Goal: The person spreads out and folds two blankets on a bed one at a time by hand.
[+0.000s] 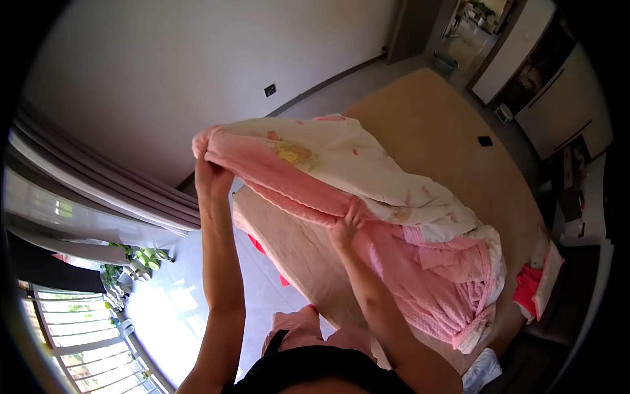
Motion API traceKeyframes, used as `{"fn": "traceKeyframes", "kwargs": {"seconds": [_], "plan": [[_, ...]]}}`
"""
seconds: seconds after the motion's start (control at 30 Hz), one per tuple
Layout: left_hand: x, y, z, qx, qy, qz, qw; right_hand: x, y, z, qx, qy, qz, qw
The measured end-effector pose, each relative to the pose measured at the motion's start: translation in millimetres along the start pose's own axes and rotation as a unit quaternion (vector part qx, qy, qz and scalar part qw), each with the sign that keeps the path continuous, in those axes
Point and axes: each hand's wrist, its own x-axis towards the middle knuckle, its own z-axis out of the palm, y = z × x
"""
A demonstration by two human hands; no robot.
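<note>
A quilt [289,161], pink on one face and cream with printed figures on the other, is stretched between my two hands above a bed [420,125] with a tan surface. My left hand [211,176] grips its raised corner at the upper left. Farther along the pink edge, my right hand [348,224] is closed on the fabric. The rest of the quilt lies bunched and folded on the bed to the right, its pink side showing. Both hands' fingertips are partly hidden by the cloth.
A small black object [484,141] lies on the bed. Red and pale cloths [530,289] are at the right edge. Curtains [98,177], plants [147,257] and a barred window [79,335] are at left. A green basin [445,62] stands near the doorway.
</note>
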Motion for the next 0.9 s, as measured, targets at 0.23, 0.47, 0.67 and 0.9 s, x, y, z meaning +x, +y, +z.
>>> {"fn": "traceKeyframes", "kwargs": {"seconds": [0.23, 0.47, 0.67, 0.9], "plan": [[-12, 9, -14, -0.009, 0.016, 0.005, 1.000, 26, 111, 6, -0.078, 0.002, 0.022, 0.997], [19, -72, -117, 0.176, 0.196, -0.031, 0.964, 143, 265, -141, 0.281, 0.289, 0.112, 0.908], [-10, -156, -224, 0.273, 0.465, -0.092, 0.837, -14, 333, -73, -0.018, -0.196, -0.024, 0.980], [-29, -252, -323, 0.264, 0.363, -0.288, 0.846, -100, 261, -94, 0.120, -0.271, 0.243, 0.924]]}}
